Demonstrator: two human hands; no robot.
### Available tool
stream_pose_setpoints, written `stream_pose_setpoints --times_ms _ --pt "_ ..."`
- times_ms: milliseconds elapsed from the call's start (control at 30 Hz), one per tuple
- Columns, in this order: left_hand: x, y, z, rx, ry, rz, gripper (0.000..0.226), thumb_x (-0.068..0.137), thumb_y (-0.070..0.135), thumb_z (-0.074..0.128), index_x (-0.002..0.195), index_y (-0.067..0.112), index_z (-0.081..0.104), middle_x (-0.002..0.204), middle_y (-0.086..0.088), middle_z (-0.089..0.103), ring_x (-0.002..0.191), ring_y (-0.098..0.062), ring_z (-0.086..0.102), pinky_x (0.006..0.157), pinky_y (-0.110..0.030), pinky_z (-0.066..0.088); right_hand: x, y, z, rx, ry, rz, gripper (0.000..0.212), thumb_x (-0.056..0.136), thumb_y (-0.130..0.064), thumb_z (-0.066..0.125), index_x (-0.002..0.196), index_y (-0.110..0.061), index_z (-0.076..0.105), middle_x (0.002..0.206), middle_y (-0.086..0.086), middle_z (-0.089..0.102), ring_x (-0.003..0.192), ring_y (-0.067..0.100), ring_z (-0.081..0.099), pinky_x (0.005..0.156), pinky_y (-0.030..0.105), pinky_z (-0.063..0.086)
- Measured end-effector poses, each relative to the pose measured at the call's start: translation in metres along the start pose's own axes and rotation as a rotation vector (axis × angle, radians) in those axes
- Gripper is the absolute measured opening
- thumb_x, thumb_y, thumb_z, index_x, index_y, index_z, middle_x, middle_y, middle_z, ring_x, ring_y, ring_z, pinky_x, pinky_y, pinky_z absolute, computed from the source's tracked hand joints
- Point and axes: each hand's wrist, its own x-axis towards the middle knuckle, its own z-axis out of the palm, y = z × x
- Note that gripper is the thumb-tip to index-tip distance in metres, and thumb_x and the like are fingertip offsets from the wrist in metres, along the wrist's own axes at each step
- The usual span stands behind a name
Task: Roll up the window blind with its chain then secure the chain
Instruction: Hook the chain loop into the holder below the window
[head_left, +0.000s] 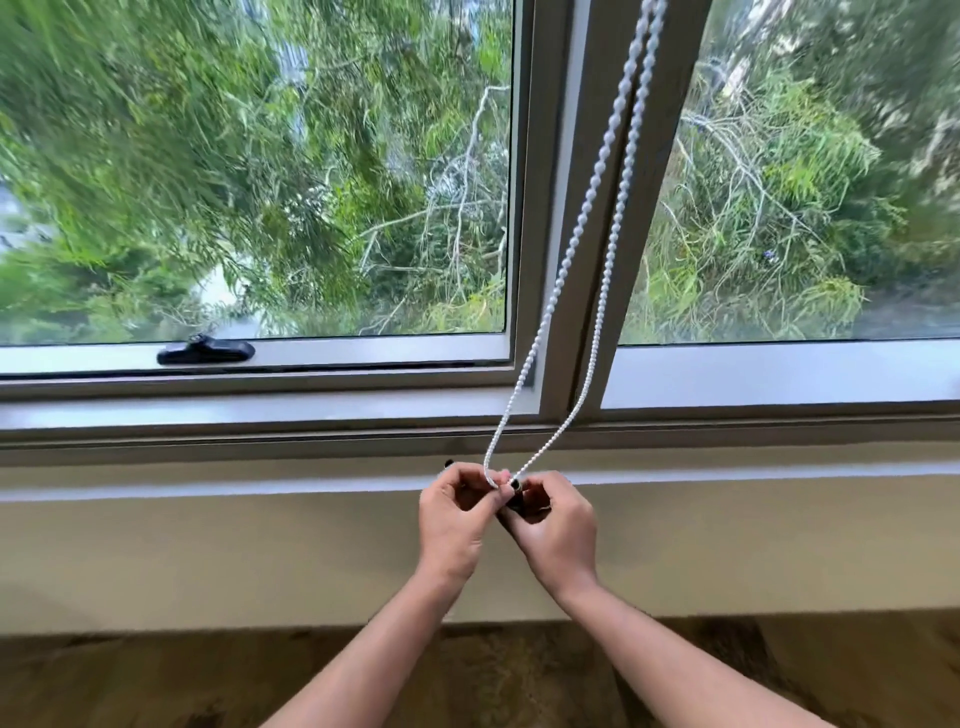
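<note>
A white beaded chain (592, 208) hangs as a loop of two strands down the window's centre post (576, 156). Its bottom bend sits just below the sill, pinched between my two hands. My left hand (454, 525) grips the left strand with its fingertips. My right hand (553, 525) holds the right strand, and something small and dark shows between its fingers; I cannot tell what it is. The blind itself is out of view above the frame.
A black window latch (207, 349) lies on the left pane's lower frame. The grey sill (260, 415) runs across, with a cream wall (208, 551) below it and a wooden floor (156, 675) at the bottom. Trees fill both panes.
</note>
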Motion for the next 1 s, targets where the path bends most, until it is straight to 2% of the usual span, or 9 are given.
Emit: stream_pose_setpoints --times_ms 133,267,367,467,667,767,867,933,1000 --pt "0.004 -0.002 0.009 -0.004 -0.03 0.009 0.017 0.079 0.001 0.08 0.087 0.01 0.067 0.091 -0.012 0.075 0.086 -0.021 0.072 0.082 -0.032 0.057 0.015 0.002 -0.01 -0.023 -0.012 -0.013 0.037 0.071 -0.059 0.076 0.079 -0.024 0.065 0.074 -0.01 0.067 0.069 0.012 0.063 0.064 0.038 0.054" --pt "0.001 -0.008 0.025 0.004 -0.047 0.03 0.017 0.081 0.009 0.077 0.091 0.019 0.067 0.092 -0.004 0.073 0.086 -0.018 0.071 0.078 -0.025 0.057 0.024 0.006 -0.02 -0.038 -0.037 -0.017 0.036 0.071 -0.056 0.079 0.079 -0.024 0.064 0.074 -0.01 0.065 0.067 0.011 0.06 0.063 0.033 0.049" --pt "-0.001 -0.012 0.036 0.087 -0.051 0.082 0.026 0.08 0.002 0.078 0.097 0.018 0.064 0.104 -0.016 0.07 0.086 -0.022 0.071 0.079 -0.027 0.057 0.025 0.009 -0.023 -0.05 -0.041 -0.003 0.028 0.071 -0.038 0.086 0.082 -0.023 0.066 0.075 -0.008 0.068 0.068 0.013 0.062 0.063 0.032 0.048" --pt "0.002 -0.013 0.045 0.149 0.018 0.133 0.033 0.08 -0.008 0.077 0.096 0.019 0.064 0.105 -0.023 0.065 0.083 -0.022 0.067 0.076 -0.03 0.055 0.029 0.007 -0.023 -0.052 -0.03 0.005 0.022 0.07 -0.023 0.085 0.084 -0.022 0.067 0.076 -0.007 0.07 0.068 0.013 0.063 0.062 0.03 0.047" --pt "0.007 -0.011 0.057 0.164 0.095 0.193 0.05 0.079 -0.011 0.076 0.088 0.037 0.067 0.104 -0.024 0.064 0.085 -0.025 0.065 0.073 -0.025 0.053 0.04 0.005 -0.027 -0.049 -0.044 -0.03 0.023 0.074 -0.027 0.086 0.081 -0.026 0.064 0.071 -0.014 0.063 0.063 0.004 0.054 0.058 0.008 0.034" --pt "0.004 -0.013 0.059 0.143 0.085 0.179 0.042 0.08 -0.006 0.076 0.095 0.031 0.066 0.103 -0.021 0.067 0.078 -0.02 0.063 0.072 -0.029 0.053 0.042 0.009 -0.028 -0.057 -0.051 -0.035 0.023 0.074 -0.033 0.084 0.082 -0.027 0.063 0.071 -0.015 0.062 0.063 0.005 0.053 0.057 0.015 0.034" --pt "0.001 -0.015 0.061 0.103 0.086 0.148 0.037 0.08 0.0 0.076 0.103 0.027 0.066 0.1 -0.012 0.072 0.077 -0.016 0.064 0.073 -0.023 0.055 0.043 0.013 -0.028 -0.057 -0.057 -0.035 0.028 0.074 -0.04 0.086 0.083 -0.027 0.063 0.073 -0.013 0.064 0.065 0.006 0.054 0.057 0.011 0.033" --pt "0.0 -0.016 0.061 0.078 0.098 0.128 0.036 0.081 -0.001 0.076 0.105 0.025 0.066 0.1 -0.01 0.073 0.079 -0.016 0.066 0.076 -0.023 0.055 0.043 0.015 -0.027 -0.061 -0.057 -0.041 0.028 0.073 -0.036 0.087 0.083 -0.026 0.063 0.074 -0.011 0.066 0.065 0.008 0.056 0.057 0.014 0.035" --pt "-0.001 -0.017 0.06 0.074 0.098 0.11 0.032 0.083 -0.005 0.074 0.104 0.018 0.067 0.098 -0.012 0.073 0.075 -0.021 0.061 0.076 -0.031 0.055 0.042 0.015 -0.025 -0.06 -0.059 -0.039 0.024 0.071 -0.029 0.085 0.083 -0.027 0.063 0.074 -0.011 0.067 0.065 0.008 0.057 0.058 0.022 0.039"
